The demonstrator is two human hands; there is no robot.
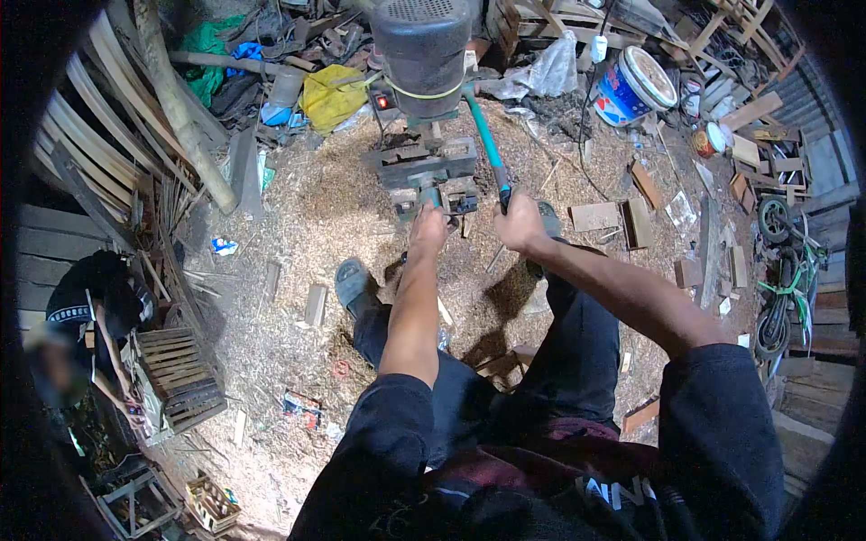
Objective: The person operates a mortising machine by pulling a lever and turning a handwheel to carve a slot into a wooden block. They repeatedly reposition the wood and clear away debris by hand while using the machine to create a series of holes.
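Nearest to the camera is the dark shirt (pixel 541 491) of the person, above dark trousers (pixel 577 347). Ahead of the person stands the machine, with its round motor (pixel 422 45) above and its vise (pixel 426 164) below. At the front of the vise is the left hand (pixel 428 229); its fingers look bent, but they are mostly hidden, so I cannot tell how far they are closed or what they have hold of. To the right of the motor, the green lever (pixel 484 137) slopes down toward the person. Its black end is in the right hand (pixel 520 222), whose fingers are curled firmly around it. Wood shavings (pixel 316 212) cover the floor. Farther away, a bucket (pixel 622 95) lies tilted. At the left side, another person (pixel 77 288) bends beside a slatted crate (pixel 180 374).
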